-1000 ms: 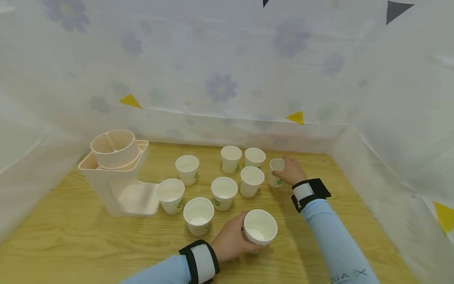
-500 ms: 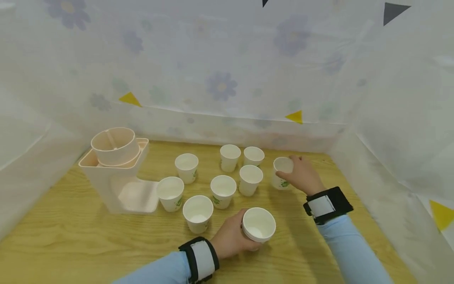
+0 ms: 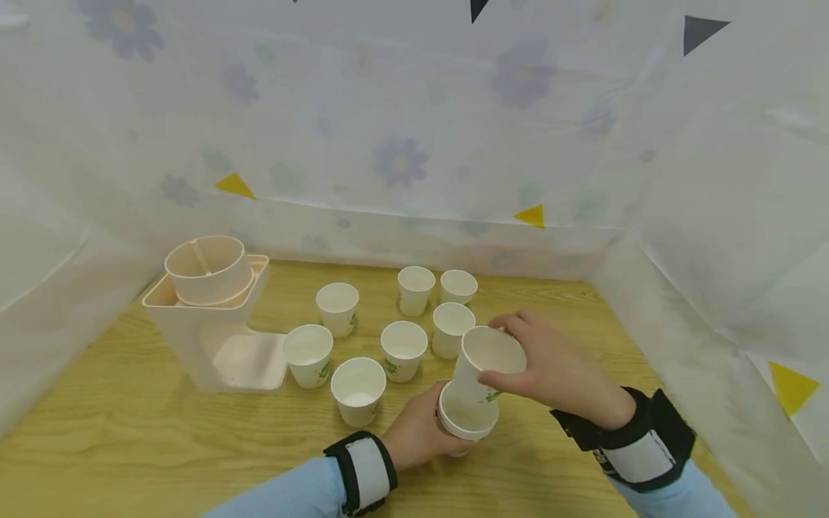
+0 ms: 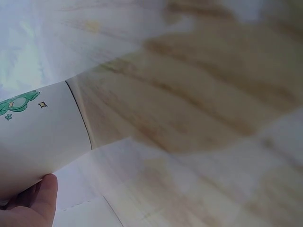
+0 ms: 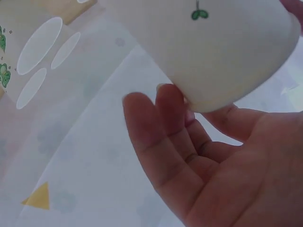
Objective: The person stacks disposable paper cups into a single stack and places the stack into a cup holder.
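Observation:
My left hand [image 3: 416, 433] grips a small stack of white paper cups [image 3: 458, 426] near the front of the table. Over the stack's mouth, my right hand [image 3: 553, 363] holds another white paper cup [image 3: 468, 370] by its rim, thumb on the near side and fingers on the far side. This cup's base overlaps the stack's opening; whether it touches the inside cannot be told. In the left wrist view a cup with a green print [image 4: 42, 127] has fingers [image 4: 45, 198] beneath it. The right wrist view has the held cup [image 5: 227, 52] above curled fingers [image 5: 147, 123].
Several upright white paper cups stand left of and behind my hands, among them a near cup [image 3: 358, 392] and a far one [image 3: 417, 288]. A cream-coloured stand with a round top [image 3: 210, 270] is at the left. White patterned sheets [image 3: 401, 108] enclose the wooden table [image 3: 162, 446].
My right hand has lifted the cup from the back right of the table and carried it left and nearer, over the stack. My left hand has stayed in place with its cups.

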Demonstrator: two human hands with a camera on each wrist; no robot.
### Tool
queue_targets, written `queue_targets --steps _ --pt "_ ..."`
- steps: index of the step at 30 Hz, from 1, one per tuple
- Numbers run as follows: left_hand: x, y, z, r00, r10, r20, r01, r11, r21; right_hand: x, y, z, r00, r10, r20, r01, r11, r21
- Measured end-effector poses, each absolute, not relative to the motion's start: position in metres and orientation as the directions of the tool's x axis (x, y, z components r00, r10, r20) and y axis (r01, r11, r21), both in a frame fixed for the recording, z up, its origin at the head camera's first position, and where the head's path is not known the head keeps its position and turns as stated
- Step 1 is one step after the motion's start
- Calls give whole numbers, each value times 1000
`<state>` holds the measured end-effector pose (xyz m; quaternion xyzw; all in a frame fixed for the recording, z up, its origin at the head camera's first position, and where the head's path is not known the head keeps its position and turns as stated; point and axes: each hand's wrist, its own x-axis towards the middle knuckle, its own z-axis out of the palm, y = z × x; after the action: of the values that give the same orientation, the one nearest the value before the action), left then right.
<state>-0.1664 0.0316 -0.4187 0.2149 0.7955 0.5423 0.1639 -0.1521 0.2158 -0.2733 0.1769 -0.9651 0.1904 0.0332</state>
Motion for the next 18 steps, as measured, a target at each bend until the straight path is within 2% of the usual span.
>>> queue_targets --steps 9,18 --pt "-166 32 -421 -853 521 -7 200 340 919 -149 208 -291 -932 -362 34 -349 866 -358" --pt "-168 32 -422 -856 516 -9 198 344 918 -146 203 -300 -904 -426 42 -415 850 -326"
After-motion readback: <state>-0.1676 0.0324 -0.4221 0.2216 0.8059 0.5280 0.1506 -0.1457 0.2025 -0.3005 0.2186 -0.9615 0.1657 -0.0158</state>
